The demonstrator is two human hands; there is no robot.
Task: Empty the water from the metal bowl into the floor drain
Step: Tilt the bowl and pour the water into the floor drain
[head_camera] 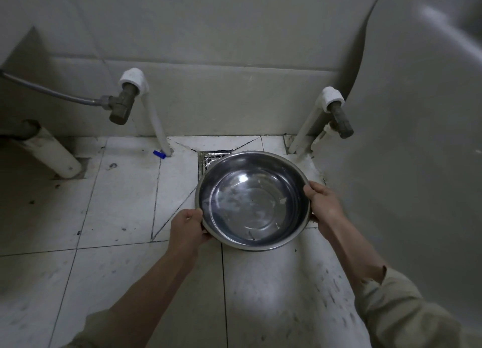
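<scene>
Head view, from my end: my left hand (pixel 186 230) grips the near-left rim of the metal bowl (pixel 253 201), thumb hooked over the edge. The bowl sits low over the floor (pixel 117 204), its far rim covering most of the floor drain (pixel 212 157), and my right hand (pixel 324 206) clamps the right rim. Shallow water lies inside. I judge a fast tip would throw water past the grate onto the tiles, and wet steel could slip from my fingers. The bowl is round, polished and mirror-bright. The grate is square slotted metal. The tiles are glossy white, scuffed, with dark grout.
</scene>
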